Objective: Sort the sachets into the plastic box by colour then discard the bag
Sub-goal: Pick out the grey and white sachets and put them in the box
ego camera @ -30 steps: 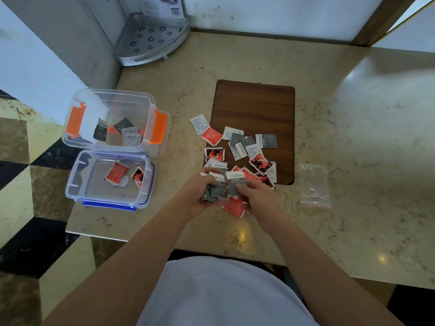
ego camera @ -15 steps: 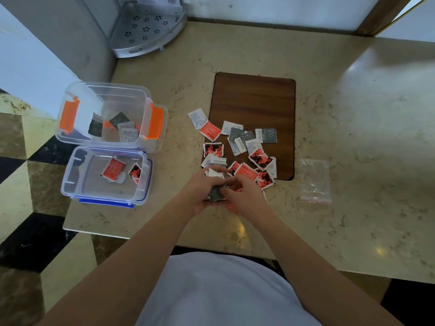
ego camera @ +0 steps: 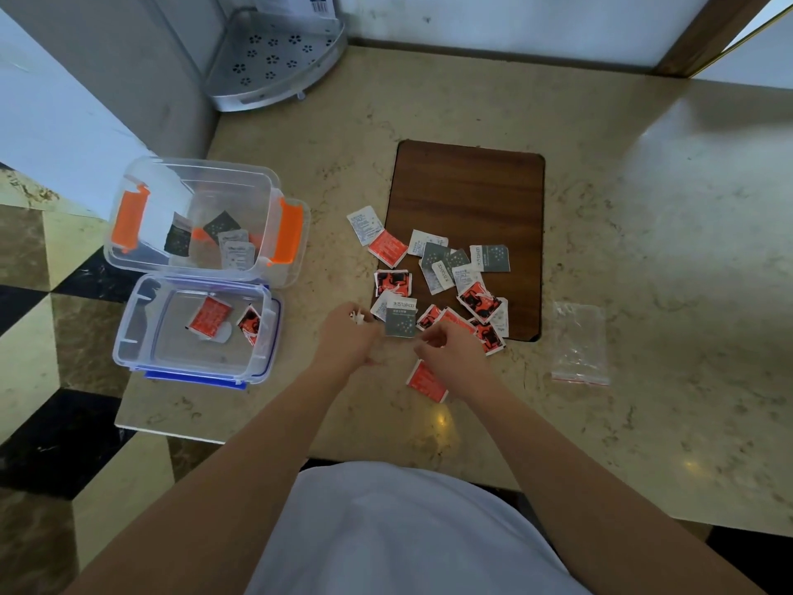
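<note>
Loose red, grey and white sachets [ego camera: 442, 272] lie scattered over the near end of a brown board [ego camera: 467, 186] and the counter beside it. My left hand [ego camera: 347, 339] is closed on a few sachets, whose white edges poke out at the knuckles. My right hand [ego camera: 452, 352] hovers beside it with loosely curled fingers and nothing visible in them. A grey sachet [ego camera: 401, 318] lies just beyond the gap between my hands. A red sachet [ego camera: 425, 376] lies partly under my right wrist. The empty clear bag [ego camera: 579, 345] lies flat on the right.
At the left counter edge stand two clear boxes: the orange-clipped box [ego camera: 128, 216] holds grey and white sachets, the blue-clipped box [ego camera: 137, 332] holds red ones. A metal corner shelf [ego camera: 274, 58] sits in the far corner. The floor drops off to the left.
My hands were together on a small stack of grey sachets. They have now separated, the left keeping sachets and shifting left, and a grey sachet lies on the pile.
</note>
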